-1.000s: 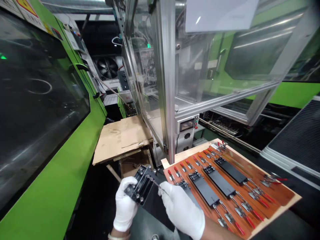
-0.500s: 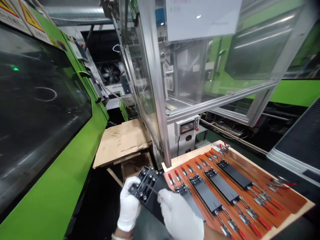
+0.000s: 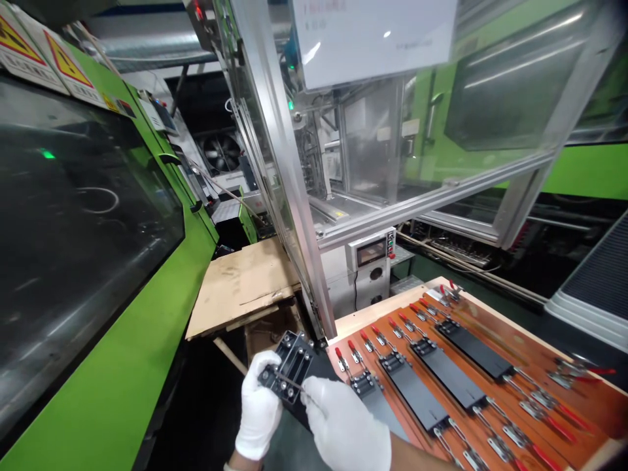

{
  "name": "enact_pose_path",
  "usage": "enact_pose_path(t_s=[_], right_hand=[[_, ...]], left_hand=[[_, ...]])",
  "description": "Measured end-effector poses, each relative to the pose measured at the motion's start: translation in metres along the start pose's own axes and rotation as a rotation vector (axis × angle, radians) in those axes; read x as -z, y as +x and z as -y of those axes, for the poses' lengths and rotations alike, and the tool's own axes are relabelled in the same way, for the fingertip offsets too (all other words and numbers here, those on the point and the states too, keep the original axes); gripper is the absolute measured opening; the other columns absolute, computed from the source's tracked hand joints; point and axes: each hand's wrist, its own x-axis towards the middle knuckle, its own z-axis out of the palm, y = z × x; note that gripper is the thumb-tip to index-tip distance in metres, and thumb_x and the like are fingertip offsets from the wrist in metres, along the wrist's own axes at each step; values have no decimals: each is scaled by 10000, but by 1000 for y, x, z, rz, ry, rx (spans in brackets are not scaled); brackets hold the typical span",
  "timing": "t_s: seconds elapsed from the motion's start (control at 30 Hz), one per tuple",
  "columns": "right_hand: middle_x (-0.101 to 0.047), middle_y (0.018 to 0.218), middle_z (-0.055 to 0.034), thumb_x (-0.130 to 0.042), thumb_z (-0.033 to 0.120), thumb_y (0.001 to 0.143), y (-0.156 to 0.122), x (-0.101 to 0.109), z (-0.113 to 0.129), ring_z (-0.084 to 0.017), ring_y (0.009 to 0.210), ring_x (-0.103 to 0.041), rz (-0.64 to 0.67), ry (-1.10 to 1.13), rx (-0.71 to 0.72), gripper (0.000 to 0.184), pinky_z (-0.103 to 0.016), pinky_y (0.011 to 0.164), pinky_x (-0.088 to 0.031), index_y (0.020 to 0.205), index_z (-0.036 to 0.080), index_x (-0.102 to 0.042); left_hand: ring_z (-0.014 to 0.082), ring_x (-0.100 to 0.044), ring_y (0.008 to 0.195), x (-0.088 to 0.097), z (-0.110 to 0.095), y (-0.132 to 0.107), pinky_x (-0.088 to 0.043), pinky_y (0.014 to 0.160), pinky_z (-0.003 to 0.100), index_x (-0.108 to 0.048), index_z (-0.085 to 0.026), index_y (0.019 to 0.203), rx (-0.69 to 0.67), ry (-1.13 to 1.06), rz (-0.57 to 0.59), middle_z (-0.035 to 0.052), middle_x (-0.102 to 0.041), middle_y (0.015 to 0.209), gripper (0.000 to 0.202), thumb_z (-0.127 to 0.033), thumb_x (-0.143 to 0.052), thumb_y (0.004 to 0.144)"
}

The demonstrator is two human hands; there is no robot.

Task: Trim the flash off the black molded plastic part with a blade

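From where I'm standing, the long black part (image 3: 298,357) is held up at a slant in the air, its boxy end tipped upward and gripped along the near edge by the left hand (image 3: 260,400), while its flat dark body slopes down and away behind the right hand (image 3: 341,418). That end is an open frame with straight ribs and deep slots, round metal fittings dotted about its corners. A slim, dark rod-like tool (image 3: 291,381), pinched in the right fingers, lies slantwise across the frame's lower portion; whether its tip touches, I can't tell.
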Motion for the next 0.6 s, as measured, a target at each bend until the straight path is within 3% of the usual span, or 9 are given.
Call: enact_pose_path(t_s=[0.13, 0.33, 0.6], right_hand=[[-683, 842, -77, -289, 216, 942, 3, 4, -2, -173, 791, -634, -48, 74, -30, 321, -261, 714, -438, 872, 182, -600], [-694, 813, -61, -327, 255, 922, 2, -5, -5, -194, 735, -637, -47, -88, 11, 300, -290, 657, -410, 830, 214, -609], [-672, 785, -64, -319, 233, 921, 8, 6, -19, -179, 734, -626, -106, 36, 36, 300, -268, 669, -422, 822, 197, -600]], left_hand=[[152, -611, 673, -1, -1, 2, -522, 655, 235, -664, -208, 687, -14, 18, 6, -13, -651, 709, 191, -67, -624, 565], [178, -619, 679, -4, -3, 5, -533, 659, 277, -664, -191, 705, 2, 33, -18, 8, -659, 718, 240, -75, -554, 526], [166, -600, 660, -7, -5, 5, -519, 642, 260, -653, -195, 678, -14, 77, 13, 2, -644, 694, 181, -101, -566, 549]])
